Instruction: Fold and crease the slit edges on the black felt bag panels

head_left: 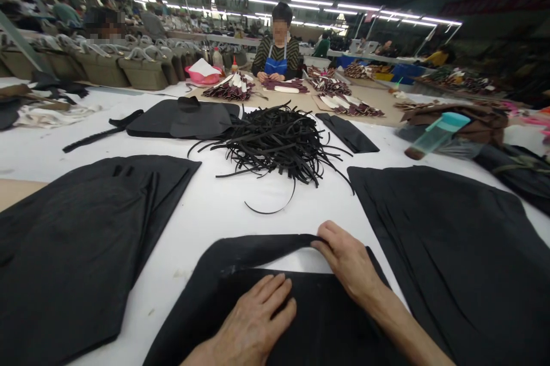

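In front of me on the white table lies a black fabric piece [326,320] with a long black edge strip [258,246] curving around its far side. My left hand [258,320] rests flat on the fabric, fingers stretched out. My right hand [344,254] pinches the far edge of the strip between thumb and fingers, lifting it so that a white gap shows beneath. Whether the strip is a separate piece or part of the same panel, I cannot tell. Beyond my hands sits a tangled heap of thin black strips [279,142].
Stacks of black fabric panels flank me, the left stack [81,228] and the right stack [455,240]. Farther off are a folded black piece [348,131], black panels [172,119] and a teal-lidded bottle [438,134]. A person in a blue apron [276,62] works across the table.
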Action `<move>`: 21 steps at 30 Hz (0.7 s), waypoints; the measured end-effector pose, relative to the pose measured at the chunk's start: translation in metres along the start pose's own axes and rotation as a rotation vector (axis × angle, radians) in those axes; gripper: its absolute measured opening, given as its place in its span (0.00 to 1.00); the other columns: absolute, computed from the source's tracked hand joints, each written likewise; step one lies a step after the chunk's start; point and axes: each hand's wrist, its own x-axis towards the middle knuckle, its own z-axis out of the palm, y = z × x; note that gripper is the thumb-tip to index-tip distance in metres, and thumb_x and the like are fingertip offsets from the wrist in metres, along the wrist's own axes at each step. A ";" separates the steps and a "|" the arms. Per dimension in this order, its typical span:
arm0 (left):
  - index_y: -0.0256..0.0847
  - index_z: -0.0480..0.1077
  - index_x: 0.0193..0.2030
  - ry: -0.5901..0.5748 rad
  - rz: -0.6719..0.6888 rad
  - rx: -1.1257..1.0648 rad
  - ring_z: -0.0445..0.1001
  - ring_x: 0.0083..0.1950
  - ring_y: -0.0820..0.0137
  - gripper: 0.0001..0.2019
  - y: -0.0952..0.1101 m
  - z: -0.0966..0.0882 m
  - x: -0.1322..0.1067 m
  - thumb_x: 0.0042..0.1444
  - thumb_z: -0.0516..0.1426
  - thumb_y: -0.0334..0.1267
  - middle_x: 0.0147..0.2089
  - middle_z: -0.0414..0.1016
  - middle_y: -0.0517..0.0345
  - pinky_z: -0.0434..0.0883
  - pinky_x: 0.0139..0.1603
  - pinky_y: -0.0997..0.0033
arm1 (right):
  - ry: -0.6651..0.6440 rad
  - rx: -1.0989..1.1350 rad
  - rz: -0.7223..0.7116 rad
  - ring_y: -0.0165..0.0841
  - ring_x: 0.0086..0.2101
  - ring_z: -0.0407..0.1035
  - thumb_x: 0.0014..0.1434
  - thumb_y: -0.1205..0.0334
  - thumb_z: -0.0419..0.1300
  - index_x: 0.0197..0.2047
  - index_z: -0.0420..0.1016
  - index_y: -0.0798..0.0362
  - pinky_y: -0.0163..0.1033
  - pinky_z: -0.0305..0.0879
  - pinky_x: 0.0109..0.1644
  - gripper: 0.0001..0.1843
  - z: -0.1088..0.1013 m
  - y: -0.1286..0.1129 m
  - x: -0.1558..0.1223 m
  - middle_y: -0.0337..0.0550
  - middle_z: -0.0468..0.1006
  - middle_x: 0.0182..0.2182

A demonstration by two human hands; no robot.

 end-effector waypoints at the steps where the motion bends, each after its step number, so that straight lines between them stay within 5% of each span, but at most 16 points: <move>1: 0.36 0.56 0.60 -0.015 -0.008 0.000 0.55 0.65 0.54 0.27 0.000 -0.001 0.000 0.51 0.50 0.26 0.64 0.59 0.41 0.62 0.61 0.50 | 0.094 -0.009 0.010 0.32 0.33 0.65 0.63 0.67 0.51 0.31 0.66 0.51 0.36 0.58 0.37 0.08 -0.004 -0.002 -0.002 0.40 0.69 0.31; 5: 0.40 0.56 0.61 0.005 -0.049 -0.054 0.58 0.64 0.56 0.28 0.001 -0.007 -0.004 0.51 0.49 0.25 0.64 0.60 0.44 0.65 0.59 0.52 | 0.257 -0.101 -0.075 0.33 0.30 0.65 0.64 0.67 0.47 0.32 0.67 0.52 0.37 0.54 0.35 0.11 -0.025 -0.008 -0.011 0.41 0.70 0.29; 10: 0.46 0.62 0.55 0.289 -0.188 -0.225 0.66 0.59 0.70 0.19 0.007 -0.023 0.012 0.60 0.45 0.27 0.56 0.70 0.54 0.67 0.57 0.70 | 0.307 -0.243 -0.176 0.32 0.23 0.60 0.64 0.67 0.48 0.27 0.64 0.51 0.39 0.46 0.30 0.13 -0.047 -0.015 -0.018 0.37 0.66 0.21; 13: 0.46 0.67 0.51 0.202 -0.269 -0.312 0.69 0.55 0.68 0.19 0.016 -0.036 0.042 0.58 0.45 0.26 0.53 0.72 0.55 0.68 0.57 0.67 | 0.313 -0.271 -0.208 0.31 0.22 0.60 0.64 0.68 0.49 0.26 0.63 0.51 0.40 0.44 0.29 0.13 -0.053 -0.019 -0.017 0.36 0.67 0.21; 17: 0.41 0.64 0.57 -0.013 -0.416 -0.408 0.65 0.59 0.64 0.21 0.022 -0.035 0.080 0.55 0.51 0.29 0.59 0.67 0.51 0.62 0.61 0.59 | 0.270 -0.316 -0.222 0.31 0.23 0.62 0.61 0.68 0.53 0.27 0.63 0.52 0.39 0.44 0.29 0.10 -0.054 -0.018 -0.015 0.36 0.69 0.22; 21: 0.42 0.72 0.43 -0.094 -0.445 -0.405 0.73 0.46 0.63 0.12 0.021 -0.026 0.096 0.53 0.53 0.30 0.43 0.76 0.56 0.70 0.49 0.62 | 0.202 -0.358 -0.197 0.32 0.25 0.64 0.61 0.63 0.58 0.28 0.65 0.52 0.39 0.46 0.31 0.10 -0.039 -0.005 -0.010 0.36 0.70 0.23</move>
